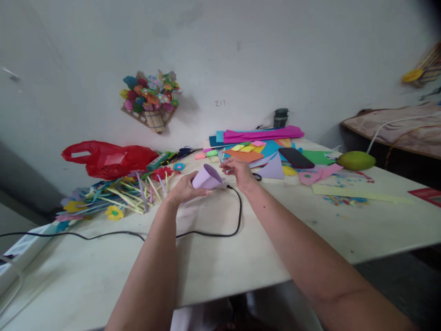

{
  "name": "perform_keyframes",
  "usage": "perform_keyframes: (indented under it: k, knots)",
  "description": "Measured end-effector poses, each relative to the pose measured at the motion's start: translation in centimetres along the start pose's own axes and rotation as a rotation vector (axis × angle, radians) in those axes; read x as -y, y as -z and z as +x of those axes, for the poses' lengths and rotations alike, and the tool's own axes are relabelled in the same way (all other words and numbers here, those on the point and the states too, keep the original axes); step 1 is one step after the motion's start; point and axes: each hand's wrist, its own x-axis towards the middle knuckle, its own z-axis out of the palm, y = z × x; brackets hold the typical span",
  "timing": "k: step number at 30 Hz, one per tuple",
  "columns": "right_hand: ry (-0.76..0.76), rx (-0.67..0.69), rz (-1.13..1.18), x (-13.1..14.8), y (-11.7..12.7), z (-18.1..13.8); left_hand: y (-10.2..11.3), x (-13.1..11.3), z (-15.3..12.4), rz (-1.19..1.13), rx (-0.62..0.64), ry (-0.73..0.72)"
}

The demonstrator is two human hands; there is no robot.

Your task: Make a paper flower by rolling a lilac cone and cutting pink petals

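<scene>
My left hand [184,189] is closed around a lilac paper cone [207,177] and holds it just above the white table [241,257], its wide mouth facing up and to the right. My right hand [240,173] is beside the cone's open rim, fingers curled in a pinch at the paper's edge. What the pinch holds, if anything, I cannot make out. A black cable [237,216] runs under both hands.
Coloured paper sheets [262,134], a dark phone [295,157] and a lilac triangle [274,168] lie behind my hands. Paper flowers on straws [120,195] and a red plastic bag [108,158] sit left. A green fruit [356,160] lies right. A paper-flower bouquet [149,99] hangs on the wall.
</scene>
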Motion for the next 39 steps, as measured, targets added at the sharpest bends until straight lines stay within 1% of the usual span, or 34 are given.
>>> perform_keyframes:
  k: [3,7,11,13,17,20,25,32,34,39]
  knots:
    - [0.014,0.025,-0.034,0.0,0.0,-0.1,0.0,0.0,0.0,0.007,0.001,-0.014]
    - [0.052,0.077,-0.201,0.1,0.1,-0.3,0.0,0.2,0.1,0.069,-0.005,-0.037]
    - [0.084,0.174,-0.278,-0.2,0.1,-0.2,0.0,0.2,0.1,0.128,0.002,-0.065]
    - [0.091,0.215,-0.325,-0.4,0.2,0.0,0.0,0.1,0.1,0.157,0.01,-0.057]
    - [0.161,0.234,-0.493,-0.5,0.2,0.3,-0.1,0.0,0.2,0.203,0.033,-0.035]
    - [0.226,0.236,-0.571,-0.5,0.1,0.4,-0.3,0.2,0.3,0.196,0.053,-0.038]
    - [0.256,0.201,-0.594,-0.8,-0.1,0.5,-0.6,0.7,0.5,0.154,0.109,-0.063]
    - [0.261,0.207,-0.569,-0.9,-0.1,0.4,-0.7,0.8,0.5,0.14,0.126,-0.066]
    - [0.264,0.233,-0.565,-0.7,-0.1,0.4,-0.7,0.8,0.5,0.128,0.127,-0.066]
    - [0.238,0.361,-0.598,0.1,0.4,0.1,-0.6,0.9,0.5,0.098,0.125,-0.045]
